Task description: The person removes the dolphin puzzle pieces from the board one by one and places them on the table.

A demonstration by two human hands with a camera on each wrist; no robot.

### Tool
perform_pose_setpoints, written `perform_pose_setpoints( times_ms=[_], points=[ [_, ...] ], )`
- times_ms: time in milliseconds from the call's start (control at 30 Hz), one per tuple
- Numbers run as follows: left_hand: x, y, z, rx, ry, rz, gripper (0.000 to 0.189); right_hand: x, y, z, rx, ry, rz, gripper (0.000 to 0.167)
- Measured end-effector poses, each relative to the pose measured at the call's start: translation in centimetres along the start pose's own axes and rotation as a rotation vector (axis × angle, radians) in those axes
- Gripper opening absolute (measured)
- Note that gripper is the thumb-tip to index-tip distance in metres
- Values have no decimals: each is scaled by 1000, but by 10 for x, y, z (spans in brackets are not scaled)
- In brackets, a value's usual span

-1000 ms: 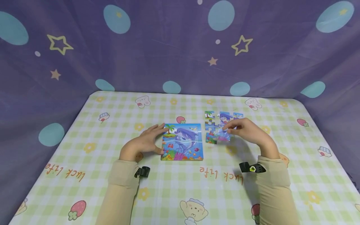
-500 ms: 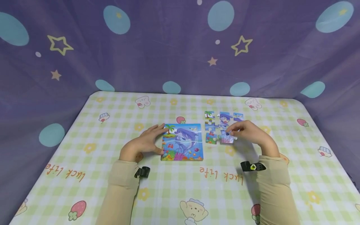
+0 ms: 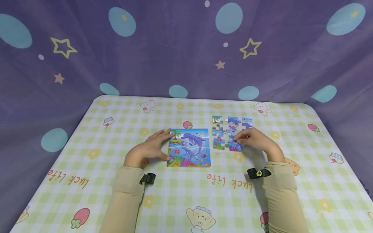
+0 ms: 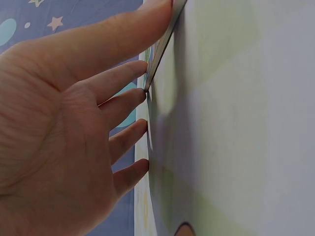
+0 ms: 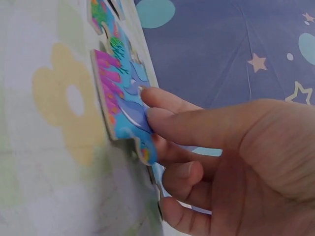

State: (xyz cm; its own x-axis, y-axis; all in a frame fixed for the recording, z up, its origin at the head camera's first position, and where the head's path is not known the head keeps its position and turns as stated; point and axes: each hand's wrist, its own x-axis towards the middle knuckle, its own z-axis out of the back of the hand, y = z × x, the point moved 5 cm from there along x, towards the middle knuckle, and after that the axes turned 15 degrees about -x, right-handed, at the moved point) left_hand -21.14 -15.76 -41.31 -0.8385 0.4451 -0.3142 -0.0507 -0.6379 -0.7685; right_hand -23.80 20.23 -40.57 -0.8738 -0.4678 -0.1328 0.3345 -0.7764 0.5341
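Note:
The left hand rests at the left side of a square dolphin puzzle board, fingers spread, thumb and fingertips touching its edge. In the left wrist view its fingers are nearly straight. The right hand pinches a jigsaw piece with pink coral and a dolphin tail between thumb and index finger. In the head view this piece sits at the bottom middle of a group of loose jigsaw pieces, partly covered by the fingers. Beside it on the left lies a crab piece.
A palm tree piece, a dolphin head piece and a bird piece form the group's far row. Green checked cloth covers the table, with a purple curtain behind it.
The right hand has moved slightly toward the person with the coral piece, which now lies squarer beside the crab piece. The left hand and the board have stayed put.

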Motion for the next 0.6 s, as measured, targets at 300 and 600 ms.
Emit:
perform_pose_setpoints(
  times_ms=[300,600],
  points=[
    [0,1,-1,1,2,4,94,1,-4,-1,-22,-10,-34,17],
    [-1,1,0,6,-4,-11,93,0,-3,-1,-7,0,-65,18]
  ],
)
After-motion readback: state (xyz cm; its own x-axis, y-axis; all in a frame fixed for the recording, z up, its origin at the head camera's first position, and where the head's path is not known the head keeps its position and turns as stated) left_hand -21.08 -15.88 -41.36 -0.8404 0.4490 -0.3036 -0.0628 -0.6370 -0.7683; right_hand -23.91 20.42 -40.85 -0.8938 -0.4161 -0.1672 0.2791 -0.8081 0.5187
